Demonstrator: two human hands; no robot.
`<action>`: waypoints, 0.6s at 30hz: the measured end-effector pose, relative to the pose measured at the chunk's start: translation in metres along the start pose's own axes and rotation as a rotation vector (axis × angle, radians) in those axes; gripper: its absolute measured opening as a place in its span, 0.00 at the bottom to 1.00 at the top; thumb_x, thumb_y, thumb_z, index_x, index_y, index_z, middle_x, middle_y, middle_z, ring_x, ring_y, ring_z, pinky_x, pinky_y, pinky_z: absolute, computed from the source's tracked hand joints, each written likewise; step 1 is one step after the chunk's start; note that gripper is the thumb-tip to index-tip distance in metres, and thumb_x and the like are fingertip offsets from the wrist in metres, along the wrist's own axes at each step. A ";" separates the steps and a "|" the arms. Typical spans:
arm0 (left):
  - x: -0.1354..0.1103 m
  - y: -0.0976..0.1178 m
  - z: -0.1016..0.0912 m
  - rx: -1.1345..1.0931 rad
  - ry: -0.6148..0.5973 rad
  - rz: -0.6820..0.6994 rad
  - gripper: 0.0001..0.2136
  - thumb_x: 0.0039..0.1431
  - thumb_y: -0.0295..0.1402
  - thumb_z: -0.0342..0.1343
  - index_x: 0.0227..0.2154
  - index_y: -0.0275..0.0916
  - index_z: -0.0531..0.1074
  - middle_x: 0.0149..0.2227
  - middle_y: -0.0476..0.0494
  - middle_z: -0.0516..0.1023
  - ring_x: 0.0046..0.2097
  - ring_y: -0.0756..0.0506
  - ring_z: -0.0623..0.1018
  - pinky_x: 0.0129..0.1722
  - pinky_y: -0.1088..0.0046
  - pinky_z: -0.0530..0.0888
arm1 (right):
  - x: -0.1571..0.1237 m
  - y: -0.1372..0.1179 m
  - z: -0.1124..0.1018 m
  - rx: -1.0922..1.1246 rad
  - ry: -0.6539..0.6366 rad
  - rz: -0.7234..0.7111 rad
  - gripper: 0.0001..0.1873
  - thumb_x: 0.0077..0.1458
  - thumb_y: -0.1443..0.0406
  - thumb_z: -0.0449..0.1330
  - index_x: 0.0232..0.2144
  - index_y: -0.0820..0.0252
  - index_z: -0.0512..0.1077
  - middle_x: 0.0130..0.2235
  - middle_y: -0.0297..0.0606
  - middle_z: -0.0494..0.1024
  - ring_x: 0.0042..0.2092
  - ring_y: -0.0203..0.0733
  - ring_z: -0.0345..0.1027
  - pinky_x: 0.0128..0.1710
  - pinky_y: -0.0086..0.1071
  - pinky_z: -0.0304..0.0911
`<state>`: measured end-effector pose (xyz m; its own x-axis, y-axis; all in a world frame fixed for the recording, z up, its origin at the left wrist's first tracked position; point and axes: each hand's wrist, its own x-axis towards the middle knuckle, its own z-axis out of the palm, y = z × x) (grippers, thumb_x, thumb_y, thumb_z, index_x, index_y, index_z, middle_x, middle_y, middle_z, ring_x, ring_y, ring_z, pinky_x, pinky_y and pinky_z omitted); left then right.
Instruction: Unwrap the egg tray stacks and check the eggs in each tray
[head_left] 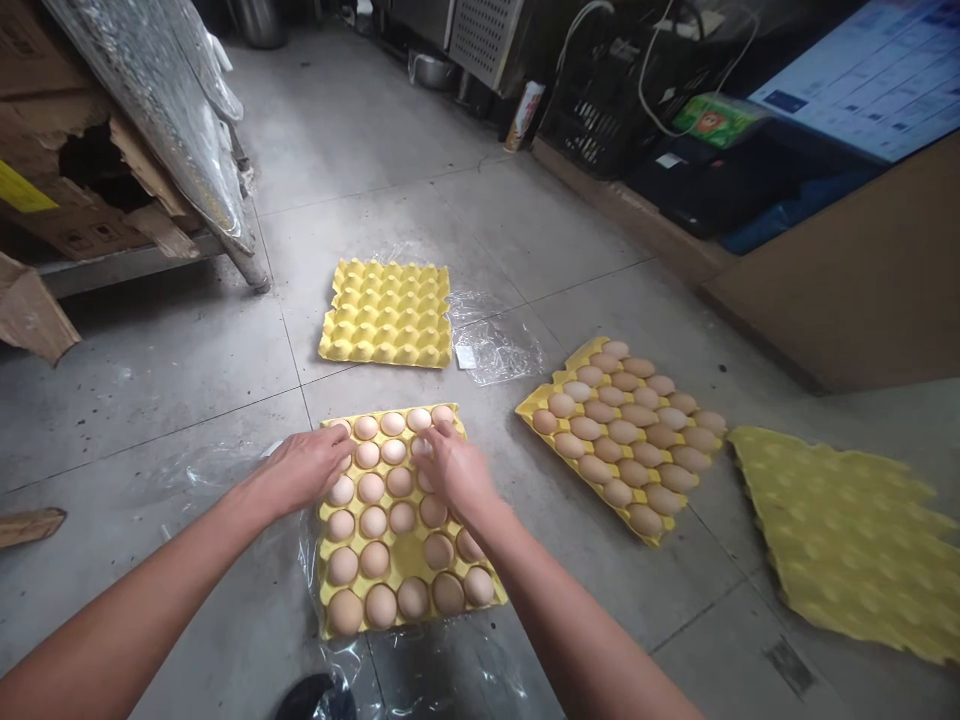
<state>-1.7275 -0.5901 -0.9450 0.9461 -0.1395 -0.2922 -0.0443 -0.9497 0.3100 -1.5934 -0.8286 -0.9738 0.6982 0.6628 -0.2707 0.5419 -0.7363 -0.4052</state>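
Observation:
A yellow egg tray (407, 557) full of brown eggs lies on the floor in front of me, with one bare cup in its lower middle. My left hand (309, 466) is at the tray's far left edge, its fingers curled over an egg (344, 463) in the outer column. Over the far right part is my right hand (456, 472), with thumb and fingers closed round an egg (421, 447). Both eggs are partly hidden by the fingers. Clear plastic wrap (306, 550) shows beneath the tray and along its left side.
Beyond lies a yellow tray without eggs (386, 315), beside crumpled clear plastic (499, 345). To the right are another tray of eggs (622, 430) and an upturned yellow tray (847, 540). A metal-legged rack (244, 255) with torn cardboard stands left; a dark crate (600, 110) is at the back right.

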 end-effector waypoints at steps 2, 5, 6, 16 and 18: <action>0.008 0.009 0.003 0.062 0.055 0.026 0.11 0.70 0.31 0.46 0.42 0.44 0.73 0.43 0.46 0.76 0.40 0.45 0.74 0.33 0.69 0.63 | 0.004 -0.003 0.003 -0.031 -0.031 -0.001 0.07 0.60 0.64 0.62 0.41 0.56 0.75 0.47 0.43 0.77 0.39 0.47 0.73 0.31 0.35 0.55; 0.017 0.016 0.011 0.071 0.066 0.059 0.09 0.70 0.32 0.48 0.43 0.46 0.74 0.44 0.46 0.76 0.40 0.44 0.73 0.33 0.68 0.63 | 0.009 -0.004 0.002 -0.063 -0.068 0.012 0.06 0.60 0.65 0.61 0.41 0.57 0.75 0.47 0.44 0.77 0.39 0.46 0.73 0.31 0.35 0.55; 0.019 0.017 0.014 0.067 0.074 0.054 0.08 0.69 0.32 0.49 0.43 0.46 0.74 0.44 0.46 0.76 0.41 0.43 0.73 0.34 0.67 0.64 | 0.010 -0.004 0.002 -0.071 -0.080 0.018 0.07 0.60 0.65 0.61 0.41 0.57 0.75 0.47 0.44 0.77 0.39 0.46 0.73 0.31 0.35 0.55; 0.016 0.016 0.030 -0.124 0.202 -0.030 0.11 0.60 0.27 0.58 0.46 0.43 0.74 0.46 0.44 0.79 0.47 0.41 0.78 0.47 0.63 0.76 | 0.006 -0.007 -0.001 -0.069 -0.035 0.061 0.16 0.55 0.67 0.65 0.47 0.54 0.73 0.47 0.43 0.79 0.41 0.49 0.75 0.30 0.35 0.52; 0.011 0.015 0.030 -0.220 0.249 -0.065 0.20 0.59 0.28 0.59 0.55 0.46 0.71 0.53 0.45 0.77 0.50 0.43 0.78 0.49 0.66 0.78 | 0.002 -0.008 -0.002 -0.029 -0.017 0.063 0.15 0.56 0.68 0.63 0.47 0.54 0.74 0.48 0.43 0.80 0.41 0.49 0.75 0.31 0.35 0.53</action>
<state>-1.7275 -0.6145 -0.9709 0.9952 0.0183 -0.0963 0.0637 -0.8672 0.4939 -1.5950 -0.8219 -0.9696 0.7231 0.6171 -0.3102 0.5106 -0.7801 -0.3616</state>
